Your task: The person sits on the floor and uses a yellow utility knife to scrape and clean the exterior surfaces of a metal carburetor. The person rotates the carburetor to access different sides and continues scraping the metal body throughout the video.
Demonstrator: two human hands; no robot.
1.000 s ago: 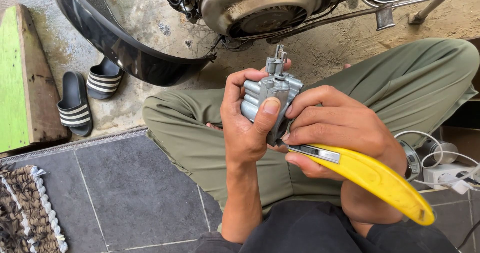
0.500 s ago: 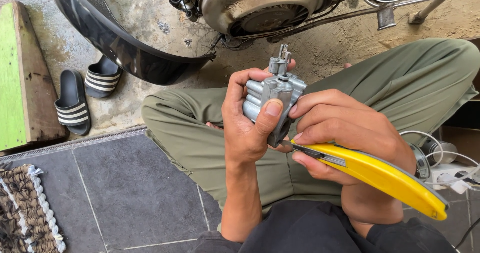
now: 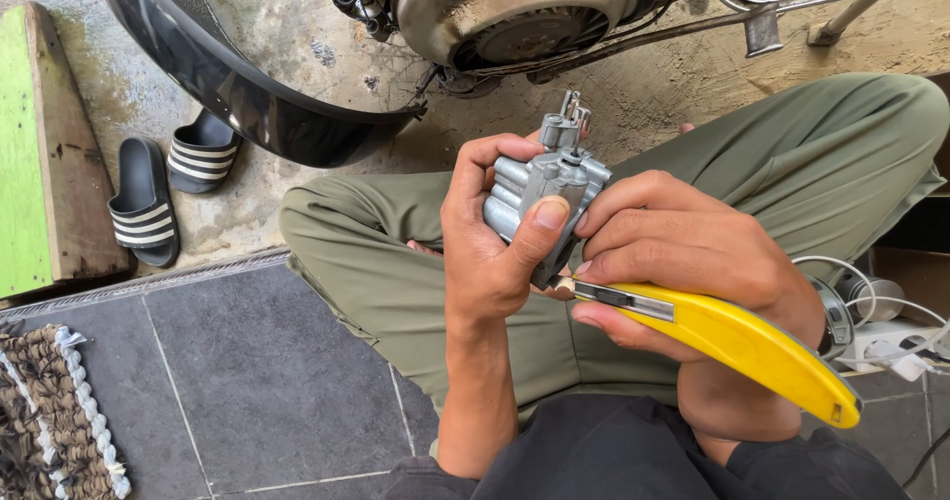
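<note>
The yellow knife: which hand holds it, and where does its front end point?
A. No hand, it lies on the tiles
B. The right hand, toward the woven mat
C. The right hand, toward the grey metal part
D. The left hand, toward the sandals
C: the right hand grips the yellow knife, its front end at the base of the grey metal part held in the left hand.

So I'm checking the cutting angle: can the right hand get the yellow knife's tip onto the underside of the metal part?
Probably yes. The right hand holds the yellow knife with its tip already at the lower edge of the metal part; the left hand grips higher up.
</note>
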